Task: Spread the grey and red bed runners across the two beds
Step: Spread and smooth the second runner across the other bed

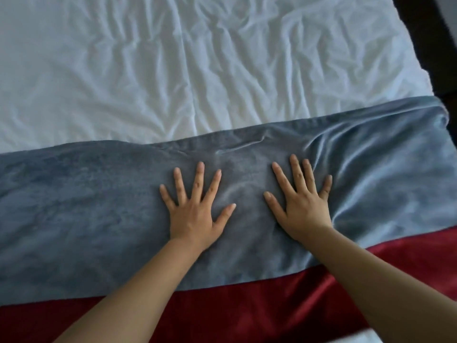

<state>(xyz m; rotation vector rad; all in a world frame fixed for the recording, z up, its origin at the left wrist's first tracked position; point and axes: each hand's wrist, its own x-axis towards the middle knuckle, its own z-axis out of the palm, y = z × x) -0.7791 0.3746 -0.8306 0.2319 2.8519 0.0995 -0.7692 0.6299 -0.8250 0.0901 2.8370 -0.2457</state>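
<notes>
A plush grey bed runner lies across the white sheet, reaching from 9 o'clock to 3 o'clock, with a shiny red bed runner along its near edge at 6 o'clock. The left hand and right hand press flat at centre, fingers splayed, grasping nothing. Creases remain at 2 o'clock, so smoothing looks unfinished. Only 1 bed shows.

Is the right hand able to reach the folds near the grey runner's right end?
Probably yes: the right hand rests flat on the grey runner, and nothing lies before the folds.
</notes>
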